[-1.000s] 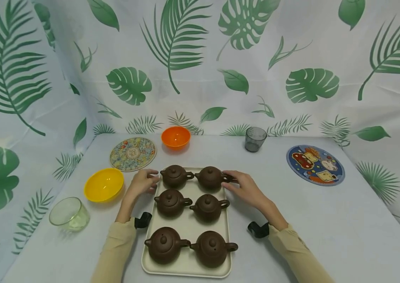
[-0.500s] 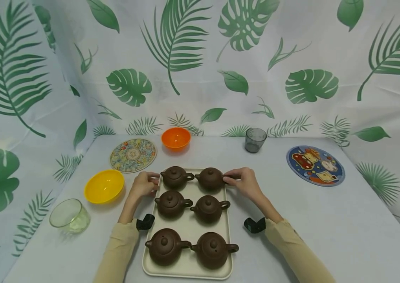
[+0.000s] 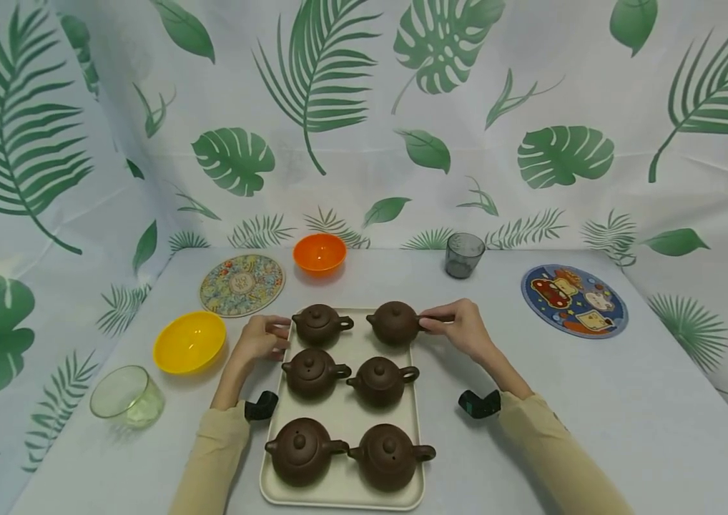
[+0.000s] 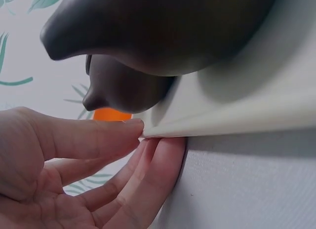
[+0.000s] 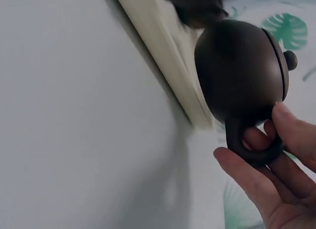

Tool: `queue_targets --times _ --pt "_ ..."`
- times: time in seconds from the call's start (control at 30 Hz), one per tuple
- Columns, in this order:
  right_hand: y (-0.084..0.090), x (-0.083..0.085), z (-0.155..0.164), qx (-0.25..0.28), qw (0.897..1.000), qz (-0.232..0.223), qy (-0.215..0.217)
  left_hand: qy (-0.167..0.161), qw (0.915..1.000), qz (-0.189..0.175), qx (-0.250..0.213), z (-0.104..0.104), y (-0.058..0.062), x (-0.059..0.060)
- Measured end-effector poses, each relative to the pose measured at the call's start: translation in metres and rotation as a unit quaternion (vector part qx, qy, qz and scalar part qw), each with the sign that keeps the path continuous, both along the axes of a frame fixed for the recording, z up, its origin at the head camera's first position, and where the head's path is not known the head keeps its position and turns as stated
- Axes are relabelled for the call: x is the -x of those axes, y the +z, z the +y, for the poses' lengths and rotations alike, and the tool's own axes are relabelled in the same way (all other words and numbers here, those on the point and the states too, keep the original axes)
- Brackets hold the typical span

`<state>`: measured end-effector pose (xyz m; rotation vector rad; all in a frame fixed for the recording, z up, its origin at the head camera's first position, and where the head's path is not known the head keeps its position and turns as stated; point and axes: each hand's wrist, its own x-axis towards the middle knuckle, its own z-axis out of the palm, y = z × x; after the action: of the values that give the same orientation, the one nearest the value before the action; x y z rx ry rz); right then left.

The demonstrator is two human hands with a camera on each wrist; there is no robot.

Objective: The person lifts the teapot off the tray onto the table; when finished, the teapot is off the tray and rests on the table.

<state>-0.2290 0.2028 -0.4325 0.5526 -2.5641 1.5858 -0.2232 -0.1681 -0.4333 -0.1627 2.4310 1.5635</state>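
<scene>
Table (image 3: 596,400) w/ tray (image 3: 342,493), bowls, cups, 2 round mats.

Staged tabletop set; leaf-print backdrop (image 3: 364,107) all round

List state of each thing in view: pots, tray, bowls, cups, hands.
Back-right teapot: lid on, lifted, held by its handle.
Other five teapots: lids on, upright on tray.
Tray: flat on table.
Right hand: grips the handle.
Left hand: fingers at tray's left edge.
Orange bowl: upright, empty.
Yellow bowl: upright, empty.
Grey cup: upright.
Clear cup: upright.
</scene>
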Motion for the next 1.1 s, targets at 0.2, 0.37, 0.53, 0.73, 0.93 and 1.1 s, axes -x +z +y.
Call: queue_targets --times 0.2,0.37,0.53,0.73,0.93,1.1 --pt "0.012 0.004 0.04 0.03 0.997 -0.065 0.002 -0.003 0.9999 -0.007 -0.014 -0.001 -0.001 -0.001" --pt "0.014 0.006 0.087 0.04 0.995 -0.093 0.0 -0.003 0.9997 -0.007 -0.024 -0.002 -0.004 0.0" --pt "0.017 -0.001 0.132 0.024 0.995 -0.094 -0.012 -0.012 0.9993 -0.002 -0.036 -0.003 -0.005 -0.001" --pt "0.016 -0.011 0.176 -0.019 0.994 -0.104 -0.041 -0.012 0.9991 -0.006 -0.039 -0.003 -0.005 0.0" --pt "0.012 -0.015 0.204 -0.022 0.991 -0.12 -0.058 -0.004 0.9991 -0.014 -0.04 -0.005 -0.006 0.002" --pt "0.009 -0.014 0.212 -0.015 0.991 -0.119 -0.052 -0.007 0.9989 -0.01 -0.045 -0.005 -0.006 0.001"
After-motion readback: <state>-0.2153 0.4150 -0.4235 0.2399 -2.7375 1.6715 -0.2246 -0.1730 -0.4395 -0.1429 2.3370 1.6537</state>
